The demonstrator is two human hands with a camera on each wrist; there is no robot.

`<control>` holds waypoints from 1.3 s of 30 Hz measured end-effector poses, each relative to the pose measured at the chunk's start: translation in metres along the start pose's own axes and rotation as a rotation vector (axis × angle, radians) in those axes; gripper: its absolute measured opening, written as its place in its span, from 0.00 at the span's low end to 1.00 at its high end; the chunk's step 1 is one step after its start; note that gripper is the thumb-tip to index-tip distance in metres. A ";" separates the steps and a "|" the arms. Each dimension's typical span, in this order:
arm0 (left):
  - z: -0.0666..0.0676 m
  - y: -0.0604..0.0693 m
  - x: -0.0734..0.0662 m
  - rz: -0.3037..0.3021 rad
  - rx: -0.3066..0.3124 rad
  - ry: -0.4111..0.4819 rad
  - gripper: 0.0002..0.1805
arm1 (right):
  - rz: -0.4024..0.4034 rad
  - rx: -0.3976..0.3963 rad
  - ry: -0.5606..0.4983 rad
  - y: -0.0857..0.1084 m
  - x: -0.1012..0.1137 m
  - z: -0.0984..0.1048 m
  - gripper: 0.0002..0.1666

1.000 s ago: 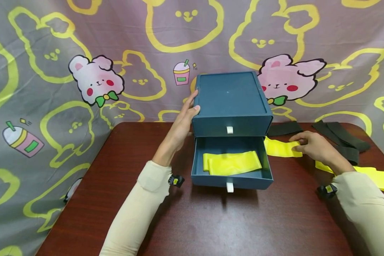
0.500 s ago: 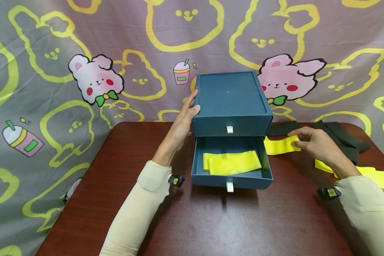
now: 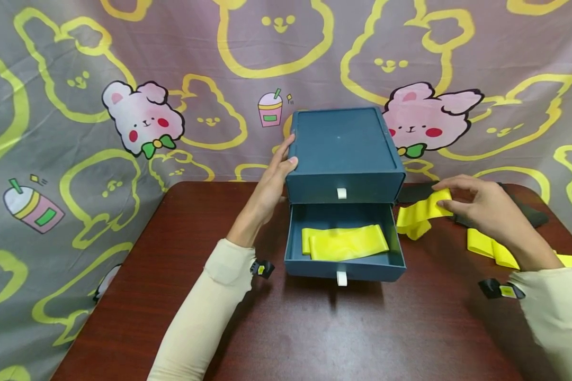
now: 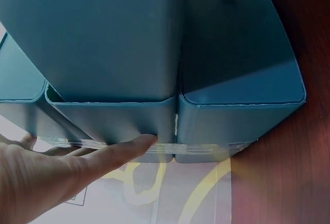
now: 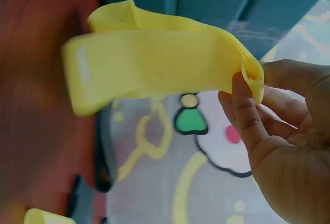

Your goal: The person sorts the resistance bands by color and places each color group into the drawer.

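A blue drawer box (image 3: 340, 140) stands at the table's back, its lower drawer (image 3: 345, 271) pulled out with yellow bands (image 3: 348, 244) lying in it. My left hand (image 3: 267, 188) rests on the box's left side; in the left wrist view the left hand (image 4: 77, 172) lies along the side, thumb extended. Right of the drawer, my right hand (image 3: 486, 209) pinches one end of a yellow band (image 3: 421, 210), the rest hanging down. The right wrist view shows the looped yellow band (image 5: 154, 61) between thumb and fingers of the right hand (image 5: 283, 131).
More yellow bands (image 3: 491, 248) lie on the table beneath and beside my right forearm. Dark bands (image 3: 531, 211) lie behind my right hand, partly hidden by it. A patterned cloth (image 3: 209, 53) hangs behind the table (image 3: 209, 222).
My right hand has lifted the yellow band off the table and moved slightly right and up with it; the band's far end now dangles. The left hand has stayed in place.
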State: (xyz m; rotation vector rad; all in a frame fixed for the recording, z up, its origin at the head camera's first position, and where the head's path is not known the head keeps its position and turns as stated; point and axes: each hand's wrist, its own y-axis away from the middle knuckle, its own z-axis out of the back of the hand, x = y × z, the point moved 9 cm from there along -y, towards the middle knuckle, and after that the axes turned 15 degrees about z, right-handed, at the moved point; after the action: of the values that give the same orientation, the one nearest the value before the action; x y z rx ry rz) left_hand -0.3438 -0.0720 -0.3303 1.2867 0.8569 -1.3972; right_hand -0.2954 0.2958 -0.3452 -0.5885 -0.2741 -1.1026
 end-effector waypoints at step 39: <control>0.000 -0.001 0.001 -0.003 0.000 0.003 0.34 | 0.352 -0.260 -0.221 0.017 0.167 0.070 0.28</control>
State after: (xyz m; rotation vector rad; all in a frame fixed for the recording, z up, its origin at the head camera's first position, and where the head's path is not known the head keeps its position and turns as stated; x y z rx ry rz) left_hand -0.3443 -0.0720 -0.3318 1.2882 0.8617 -1.3978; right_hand -0.2011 0.2150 -0.2118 -0.9552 -0.2086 -0.7366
